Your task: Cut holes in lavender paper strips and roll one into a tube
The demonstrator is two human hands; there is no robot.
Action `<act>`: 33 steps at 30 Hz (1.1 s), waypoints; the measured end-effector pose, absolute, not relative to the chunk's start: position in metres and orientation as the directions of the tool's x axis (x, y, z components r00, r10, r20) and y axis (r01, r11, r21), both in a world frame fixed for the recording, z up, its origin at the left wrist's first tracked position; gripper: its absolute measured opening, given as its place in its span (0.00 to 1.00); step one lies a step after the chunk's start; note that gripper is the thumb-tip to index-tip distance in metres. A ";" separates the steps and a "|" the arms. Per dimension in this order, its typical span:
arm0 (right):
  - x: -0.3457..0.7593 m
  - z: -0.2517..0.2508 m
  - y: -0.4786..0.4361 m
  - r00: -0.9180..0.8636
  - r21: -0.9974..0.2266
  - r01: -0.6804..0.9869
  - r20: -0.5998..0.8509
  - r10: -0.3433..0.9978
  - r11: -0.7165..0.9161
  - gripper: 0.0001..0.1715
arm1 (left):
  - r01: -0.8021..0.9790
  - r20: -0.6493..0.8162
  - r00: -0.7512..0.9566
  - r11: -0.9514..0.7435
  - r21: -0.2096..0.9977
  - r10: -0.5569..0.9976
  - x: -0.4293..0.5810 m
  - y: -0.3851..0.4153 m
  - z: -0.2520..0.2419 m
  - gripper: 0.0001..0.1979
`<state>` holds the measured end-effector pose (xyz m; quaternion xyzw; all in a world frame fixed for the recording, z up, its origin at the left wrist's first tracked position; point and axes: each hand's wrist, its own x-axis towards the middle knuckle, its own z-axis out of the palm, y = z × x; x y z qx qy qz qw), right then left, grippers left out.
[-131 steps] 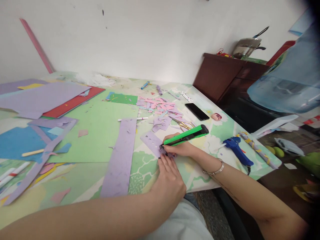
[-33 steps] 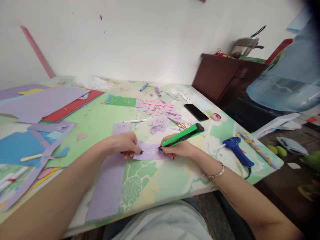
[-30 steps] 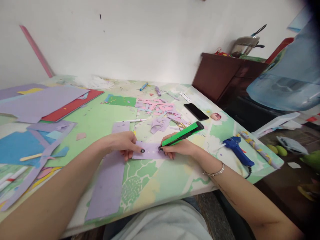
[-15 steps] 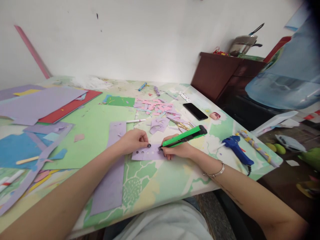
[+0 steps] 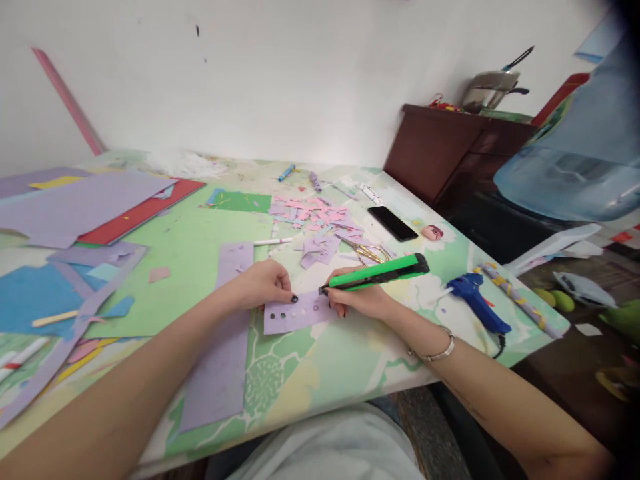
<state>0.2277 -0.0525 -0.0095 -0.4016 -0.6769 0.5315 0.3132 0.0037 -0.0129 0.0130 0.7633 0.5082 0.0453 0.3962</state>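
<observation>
My right hand (image 5: 357,293) is wrapped round a green utility knife (image 5: 377,272), its tip end low over a small purple paper strip (image 5: 300,321). Several round holes or circle marks run in a row along this strip. On its upper edge rest the curled fingers and thumb of my left hand (image 5: 270,283), which is closed; the fingers hide part of the strip. Under my left wrist lies a longer purple paper piece (image 5: 220,380). Gold-handled scissors (image 5: 367,252) and small pink and purple paper scraps (image 5: 315,213) lie just beyond my hands.
A black phone (image 5: 393,223) lies right of the scraps. Nearer the right edge are a blue glue gun (image 5: 477,300) and a decorated purple stick (image 5: 520,300). Purple sheets (image 5: 85,203), a red board (image 5: 145,210) and blue paper (image 5: 40,300) cover the left side.
The knife's rear end has swung down and right, so it lies flatter. The strip has turned slightly, its left end lower, and a circle shows nearer the knife. My left thumb has shifted down.
</observation>
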 end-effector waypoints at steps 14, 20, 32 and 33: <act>0.229 -0.007 -0.048 -0.626 -0.946 0.291 -0.078 0.776 0.140 0.04 | 0.837 -0.195 0.483 -0.385 0.389 0.854 0.015 -0.026 0.013 0.20; 0.228 -0.006 -0.050 -0.638 -0.946 0.283 -0.063 0.767 0.158 0.05 | 0.839 -0.180 0.489 -0.403 0.365 0.854 0.019 -0.028 0.011 0.20; 0.226 -0.006 -0.052 -0.621 -0.940 0.302 -0.067 0.781 0.160 0.03 | 0.836 -0.186 0.482 -0.386 0.390 0.856 0.019 -0.028 0.013 0.19; 0.226 -0.006 -0.052 -0.618 -0.939 0.305 -0.067 0.784 0.160 0.02 | 0.840 -0.196 0.478 -0.381 0.386 0.856 0.019 -0.028 0.014 0.19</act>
